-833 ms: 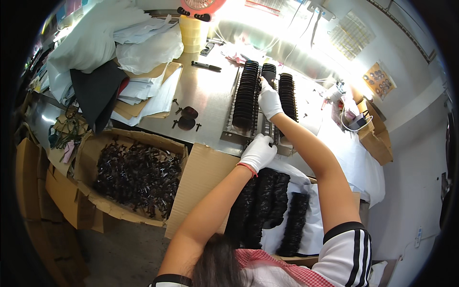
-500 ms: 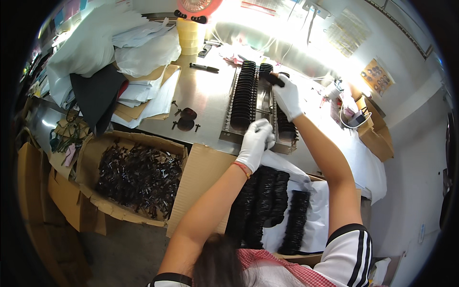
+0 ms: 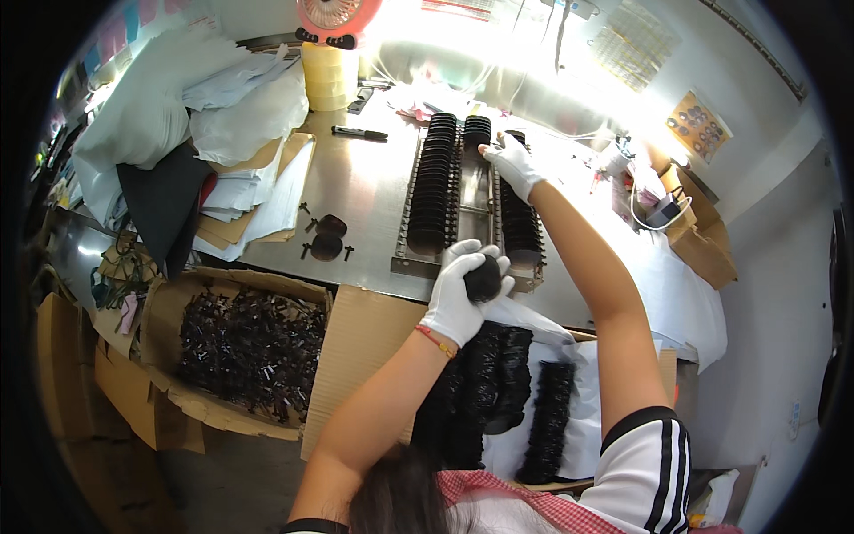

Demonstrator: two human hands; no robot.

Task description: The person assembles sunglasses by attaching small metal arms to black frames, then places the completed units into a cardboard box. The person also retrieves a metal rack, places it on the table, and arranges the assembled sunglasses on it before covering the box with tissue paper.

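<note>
My left hand (image 3: 463, 289) is closed round dark round lenses (image 3: 483, 279), held just in front of the metal rack (image 3: 414, 265); how many is hidden. At the rack's far end, my gloved right hand (image 3: 516, 167) reaches in with fingers apart, its fingertips close to the middle row of dark lenses (image 3: 477, 132). I see nothing in it. A long row of upright dark lenses (image 3: 431, 196) fills the rack's left side. The right row (image 3: 520, 222) runs below my right wrist.
Loose lenses (image 3: 326, 246) and small dark pieces lie left of the rack. A carton of dark parts (image 3: 253, 343) stands front left; a lined box with black stacks (image 3: 545, 418) is near my body. Papers (image 3: 258, 196), a marker (image 3: 359, 133) and a fan (image 3: 331, 20) are farther back.
Dark lenses now show in my left hand, which has turned palm up and come slightly nearer. The dark piece in my right hand is gone from it; that hand moved slightly left.
</note>
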